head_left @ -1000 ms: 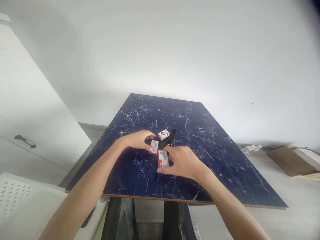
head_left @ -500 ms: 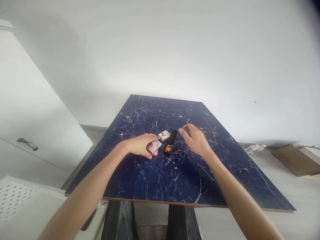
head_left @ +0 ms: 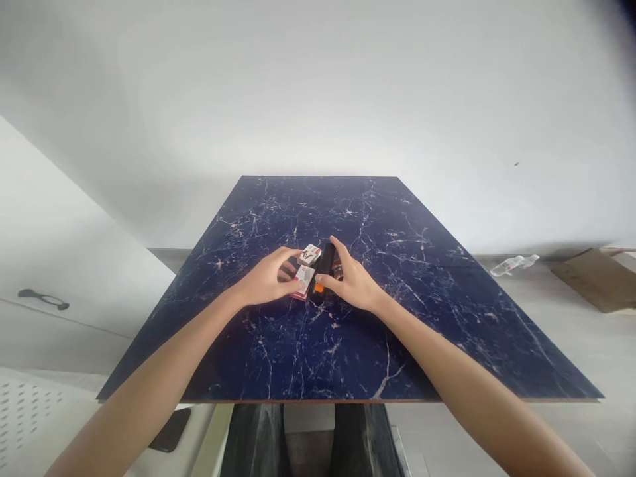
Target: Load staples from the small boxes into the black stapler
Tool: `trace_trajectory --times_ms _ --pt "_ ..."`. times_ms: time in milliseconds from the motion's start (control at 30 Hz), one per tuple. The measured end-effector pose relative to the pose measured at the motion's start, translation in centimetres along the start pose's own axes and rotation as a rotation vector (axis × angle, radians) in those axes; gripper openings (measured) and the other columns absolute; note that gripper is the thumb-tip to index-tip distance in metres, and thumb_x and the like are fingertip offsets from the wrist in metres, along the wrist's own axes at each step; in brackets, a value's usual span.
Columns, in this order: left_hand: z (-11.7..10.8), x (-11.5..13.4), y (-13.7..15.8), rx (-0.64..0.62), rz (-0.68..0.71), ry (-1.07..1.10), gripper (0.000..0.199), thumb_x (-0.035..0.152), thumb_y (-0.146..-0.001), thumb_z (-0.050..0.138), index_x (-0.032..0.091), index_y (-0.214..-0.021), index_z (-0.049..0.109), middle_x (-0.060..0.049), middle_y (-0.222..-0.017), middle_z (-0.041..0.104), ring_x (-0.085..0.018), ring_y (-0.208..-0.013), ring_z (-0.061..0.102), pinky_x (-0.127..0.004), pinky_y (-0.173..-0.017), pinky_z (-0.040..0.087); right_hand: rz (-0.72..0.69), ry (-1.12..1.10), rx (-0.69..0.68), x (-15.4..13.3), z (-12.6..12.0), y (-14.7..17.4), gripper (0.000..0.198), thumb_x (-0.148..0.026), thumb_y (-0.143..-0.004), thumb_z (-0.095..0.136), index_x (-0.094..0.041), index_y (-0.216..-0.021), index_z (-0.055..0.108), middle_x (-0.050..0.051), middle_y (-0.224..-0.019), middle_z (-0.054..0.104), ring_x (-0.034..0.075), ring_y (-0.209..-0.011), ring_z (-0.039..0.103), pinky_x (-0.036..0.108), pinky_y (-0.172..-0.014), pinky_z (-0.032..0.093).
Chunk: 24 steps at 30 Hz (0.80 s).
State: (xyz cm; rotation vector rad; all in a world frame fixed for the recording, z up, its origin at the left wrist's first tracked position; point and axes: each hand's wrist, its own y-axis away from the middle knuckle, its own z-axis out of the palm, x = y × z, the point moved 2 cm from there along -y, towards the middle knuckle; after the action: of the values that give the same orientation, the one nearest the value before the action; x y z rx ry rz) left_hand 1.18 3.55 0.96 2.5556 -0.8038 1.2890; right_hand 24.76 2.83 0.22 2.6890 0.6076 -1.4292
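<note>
Near the middle of the blue marbled tabletop (head_left: pixel 308 358), small things lie close together between my hands. My left hand (head_left: pixel 268 275) closes round the left side of a red-and-white small box (head_left: pixel 304 275), thumb on its near part. The index fingertip of that hand reaches a second small white box (head_left: pixel 311 254) with a dark picture on it. My right hand (head_left: pixel 355 278) grips a long black object (head_left: pixel 326 258) with an orange patch, which looks like a stapler. Its thumb lies by the patch and its index finger at the far end; the other fingers are partly hidden.
A white cabinet with a dark handle (head_left: pixel 44 299) stands left. At lower left a dark phone-like object (head_left: pixel 170 429) lies on a pale surface. To the right are a clear plastic bottle (head_left: pixel 514 264) and a cardboard box (head_left: pixel 593 279) on the floor. A white wall (head_left: pixel 318 99) rises behind the table.
My right hand has moved left onto the black object and closed on it. The boxes and black object now sit closer together, and my view has shifted slightly.
</note>
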Motion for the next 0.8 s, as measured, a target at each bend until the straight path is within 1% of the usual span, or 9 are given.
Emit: trace_trajectory --times_ms 67,133,233,333,433,533,567,733,800 --pt "-0.2 -0.8 -0.3 0.059 0.007 0.003 0.054 0.034 -0.094 0.058 0.032 -0.147 0.047 -0.01 -0.151 0.044 -0.026 -0.116 0.062 -0.041 -0.086 0.06 -0.006 -0.013 0.009 -0.1 0.2 0.1 0.091 -0.044 -0.088 0.065 -0.023 -0.162 0.016 0.019 -0.145 0.054 0.029 -0.103 0.069 0.049 -0.09 0.058" --pt "-0.1 -1.5 -0.7 0.122 0.014 -0.088 0.05 0.027 -0.097 0.05 0.031 -0.146 0.049 -0.006 -0.157 0.04 -0.028 -0.126 0.055 -0.045 -0.099 0.054 -0.019 -0.012 0.029 -0.3 0.4 0.2 0.089 -0.044 -0.088 0.065 -0.023 -0.162 0.02 0.019 -0.152 0.047 0.028 -0.101 0.07 0.048 -0.09 0.058" --pt "0.5 -1.7 -1.2 0.145 0.028 -0.241 0.045 0.028 -0.102 0.041 0.027 -0.145 0.053 -0.006 -0.15 0.051 -0.03 -0.138 0.043 -0.052 -0.115 0.039 -0.024 -0.01 0.061 -0.4 0.4 0.3 0.085 -0.043 -0.088 0.065 -0.021 -0.16 0.025 0.019 -0.155 0.043 0.027 -0.1 0.07 0.048 -0.092 0.058" --pt "0.7 -1.3 -1.1 0.103 0.049 -0.273 0.045 0.037 -0.105 0.037 0.026 -0.145 0.054 -0.008 -0.139 0.06 -0.031 -0.136 0.045 -0.054 -0.115 0.038 -0.021 -0.03 0.057 -0.4 0.1 0.3 0.081 -0.041 -0.089 0.065 -0.021 -0.159 0.029 0.019 -0.153 0.046 0.027 -0.103 0.07 0.049 -0.095 0.058" --pt "0.2 -0.9 -0.4 -0.001 0.063 -0.273 0.055 0.05 -0.102 0.046 0.031 -0.154 0.043 -0.008 -0.153 0.05 -0.035 -0.141 0.041 -0.057 -0.113 0.039 -0.034 -0.051 0.033 -0.2 -0.1 0.3 0.081 -0.04 -0.089 0.066 -0.023 -0.159 0.029 0.018 -0.154 0.045 0.028 -0.111 0.068 0.049 -0.097 0.058" --pt "-0.1 -0.9 0.2 -0.123 0.061 -0.334 0.089 0.061 -0.084 0.07 0.038 -0.159 0.03 -0.005 -0.169 0.023 -0.043 -0.151 0.023 -0.063 -0.116 0.034 -0.043 -0.072 0.036 0.0 -0.1 0.4 0.082 -0.041 -0.089 0.066 -0.024 -0.159 0.027 0.016 -0.158 0.04 0.03 -0.122 0.062 0.049 -0.098 0.058" --pt "-0.1 -0.9 0.3 -0.134 0.057 -0.354 0.095 0.061 -0.079 0.075 0.04 -0.16 0.028 -0.004 -0.17 0.019 -0.045 -0.152 0.02 -0.064 -0.116 0.033 -0.046 -0.082 0.037 0.0 -0.1 0.4 0.082 -0.041 -0.089 0.066 -0.025 -0.159 0.028 0.016 -0.159 0.039 0.03 -0.126 0.06 0.049 -0.098 0.058" --pt "1.2 -0.8 0.0 -0.06 0.048 -0.306 0.083 0.057 -0.083 0.073 0.041 -0.156 0.036 -0.003 -0.168 0.023 -0.038 -0.141 0.045 -0.054 -0.108 0.048 -0.044 -0.13 0.017 -0.1 0.0 0.6 0.082 -0.037 -0.088 0.067 -0.027 -0.159 0.027 0.013 -0.162 0.034 0.03 -0.133 0.054 0.046 -0.098 0.059" --pt "1.6 -0.8 -0.1 -0.023 0.055 -0.309 0.085 0.058 -0.081 0.074 0.039 -0.156 0.038 -0.005 -0.166 0.026 -0.038 -0.14 0.045 -0.054 -0.109 0.048 -0.05 -0.137 0.008 -0.1 0.1 0.6 0.084 -0.036 -0.087 0.068 -0.027 -0.159 0.026 0.013 -0.162 0.033 0.03 -0.135 0.053 0.047 -0.101 0.057"
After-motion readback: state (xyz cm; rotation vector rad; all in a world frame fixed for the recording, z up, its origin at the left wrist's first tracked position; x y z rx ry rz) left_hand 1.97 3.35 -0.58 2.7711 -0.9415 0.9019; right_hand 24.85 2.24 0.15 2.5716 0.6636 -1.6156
